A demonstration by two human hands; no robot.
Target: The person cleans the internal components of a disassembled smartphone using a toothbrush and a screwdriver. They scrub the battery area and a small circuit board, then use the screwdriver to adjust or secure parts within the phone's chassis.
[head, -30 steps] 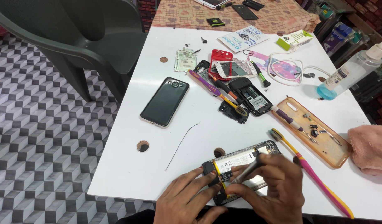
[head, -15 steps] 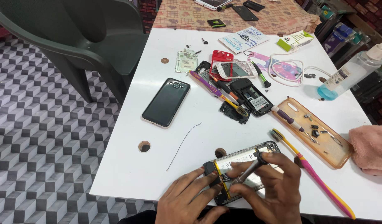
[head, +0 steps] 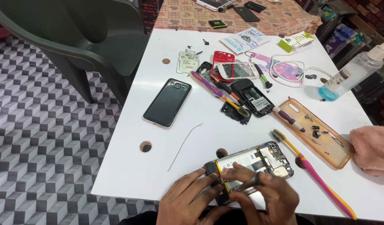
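An opened phone [head: 258,160] with its back cover off lies near the front edge of the white table [head: 129,175], its battery and circuit board showing. My left hand [head: 190,200] grips the phone's left end, fingertips on its dark corner. My right hand [head: 265,198] lies over the phone's lower edge and pinches a thin dark tool [head: 253,182] across the battery area. Part of the phone is hidden under both hands.
A black phone [head: 167,102] lies face down at mid-table, with a thin wire [head: 184,141] nearby. A pink-and-yellow toothbrush [head: 315,175], an orange case holding small parts [head: 321,133], a pink cloth [head: 373,150], a bottle of blue liquid [head: 352,75], scattered phone parts [head: 238,89] and a dark chair [head: 75,37] surround it.
My right hand has slid down toward the phone's lower edge, and the tool now lies flatter across it. More of the circuit board shows. My left hand stays at the left end.
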